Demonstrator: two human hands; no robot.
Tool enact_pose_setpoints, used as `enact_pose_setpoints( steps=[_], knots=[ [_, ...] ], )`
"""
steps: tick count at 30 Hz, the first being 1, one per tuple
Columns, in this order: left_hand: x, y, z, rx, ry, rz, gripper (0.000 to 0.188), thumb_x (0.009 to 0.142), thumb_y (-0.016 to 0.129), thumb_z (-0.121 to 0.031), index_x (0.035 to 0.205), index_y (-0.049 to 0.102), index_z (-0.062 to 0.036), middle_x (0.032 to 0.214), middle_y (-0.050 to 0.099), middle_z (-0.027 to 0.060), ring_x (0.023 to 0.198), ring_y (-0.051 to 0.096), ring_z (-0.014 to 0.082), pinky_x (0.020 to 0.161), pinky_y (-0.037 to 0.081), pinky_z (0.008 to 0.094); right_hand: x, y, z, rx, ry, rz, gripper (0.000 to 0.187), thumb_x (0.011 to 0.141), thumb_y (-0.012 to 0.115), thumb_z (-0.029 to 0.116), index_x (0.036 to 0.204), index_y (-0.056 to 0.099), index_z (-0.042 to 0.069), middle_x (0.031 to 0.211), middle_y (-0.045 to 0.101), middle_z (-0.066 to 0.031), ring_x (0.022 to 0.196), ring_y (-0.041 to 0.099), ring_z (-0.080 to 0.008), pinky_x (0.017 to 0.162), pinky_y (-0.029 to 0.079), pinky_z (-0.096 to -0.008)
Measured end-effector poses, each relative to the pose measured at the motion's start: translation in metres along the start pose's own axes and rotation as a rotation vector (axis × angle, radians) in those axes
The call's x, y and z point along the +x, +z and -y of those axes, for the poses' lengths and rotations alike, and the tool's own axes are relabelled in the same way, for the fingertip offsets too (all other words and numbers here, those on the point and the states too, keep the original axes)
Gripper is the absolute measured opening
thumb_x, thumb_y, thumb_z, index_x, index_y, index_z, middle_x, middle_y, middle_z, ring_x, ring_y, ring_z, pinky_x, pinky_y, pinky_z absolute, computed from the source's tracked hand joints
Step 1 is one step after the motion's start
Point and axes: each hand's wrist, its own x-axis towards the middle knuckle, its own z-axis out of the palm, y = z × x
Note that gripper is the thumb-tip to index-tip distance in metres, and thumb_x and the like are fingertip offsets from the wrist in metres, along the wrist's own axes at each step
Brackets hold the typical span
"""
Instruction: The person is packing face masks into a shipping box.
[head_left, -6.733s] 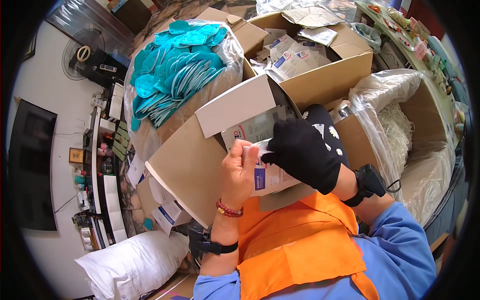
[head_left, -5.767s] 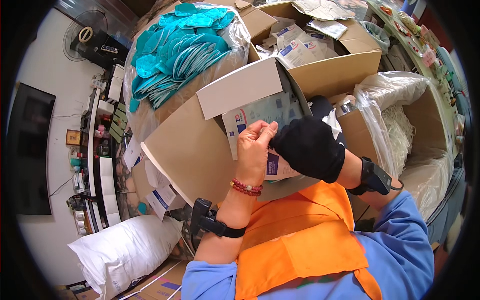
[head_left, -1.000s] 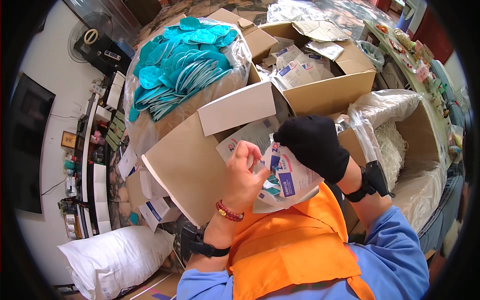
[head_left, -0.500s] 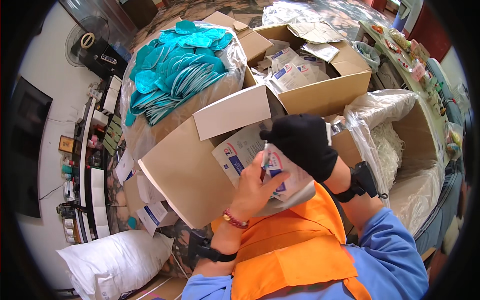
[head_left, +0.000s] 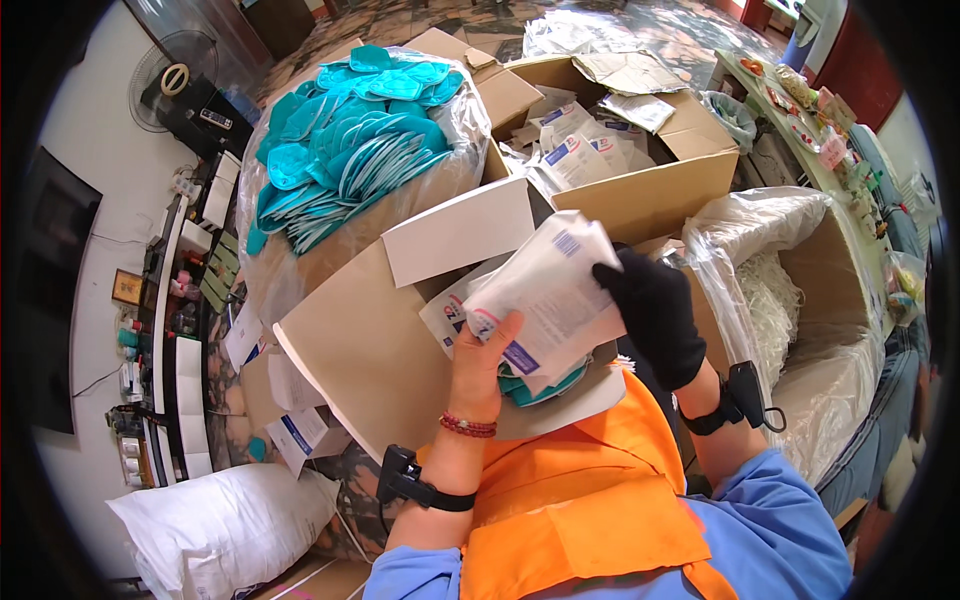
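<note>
A thin stack of white printed pouches (head_left: 555,295) with blue bands is held up over the open carton (head_left: 350,340) in front of me. My left hand (head_left: 482,370), bare with a red bead bracelet, grips the stack at its lower left, thumb on top. On the right edge, my right hand (head_left: 655,320) in a black glove closes its fingertips on the pouches. Beneath them, teal masks (head_left: 550,388) show at the near side of the carton. Another printed pouch (head_left: 440,318) lies under the stack, partly hidden.
A plastic-lined box heaped with teal masks (head_left: 370,130) stands at the far left. Beyond the carton, another box (head_left: 640,195) holds many loose pouches. At right is a lined box (head_left: 840,300) with whitish stringy material. A stuffed white sack (head_left: 225,525) lies at lower left.
The pouches have been raised and tilted, so their broad face shows. My gloved hand has moved from over the stack to its right edge. Teal masks have come into view beneath.
</note>
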Motion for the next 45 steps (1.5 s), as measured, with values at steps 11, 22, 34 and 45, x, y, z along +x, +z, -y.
enact_pose_setpoints(
  steps=[11,22,34,45],
  knots=[
    [-0.003,-0.009,0.007,0.082,0.045,0.202,0.042,0.104,0.046,-0.020,0.143,0.042,-0.0033,0.140,0.054,0.0095,0.128,0.053,0.0225,0.109,0.040,0.0382,0.009,-0.003,-0.003,0.270,0.226,0.064,0.027,0.093,0.068,0.026,0.103,0.071,0.000,0.079,0.071,-0.0112,0.070,0.063,-0.0107,0.067,0.051,-0.0297],
    [-0.002,-0.024,0.009,-0.035,0.043,0.252,0.045,0.097,0.046,-0.012,0.140,0.044,-0.0035,0.130,0.060,0.0083,0.122,0.057,0.0206,0.101,0.046,0.0353,0.012,-0.010,0.009,0.340,0.295,0.076,0.027,0.094,0.067,0.026,0.103,0.072,0.001,0.080,0.071,-0.0098,0.071,0.064,-0.0115,0.068,0.051,-0.0279],
    [0.019,-0.012,0.018,-0.704,-0.136,0.268,0.052,0.102,0.045,-0.037,0.141,0.046,-0.0022,0.139,0.055,0.0166,0.123,0.058,0.0328,0.105,0.046,0.0485,0.007,-0.011,0.015,0.057,-0.048,-0.077,0.015,0.087,0.073,0.019,0.089,0.073,0.004,0.077,0.069,-0.0132,0.062,0.067,-0.0265,0.059,0.052,-0.0341],
    [0.028,-0.067,0.043,0.473,0.004,-0.160,0.040,0.086,0.069,-0.011,0.121,0.052,-0.0037,0.112,0.064,0.0152,0.097,0.068,0.0248,0.079,0.057,0.0344,0.049,-0.092,-0.037,-0.022,-0.030,-0.420,0.030,0.101,0.054,0.019,0.123,0.066,0.004,0.104,0.070,-0.0123,0.089,0.066,-0.0172,0.077,0.051,-0.0309]
  ],
)
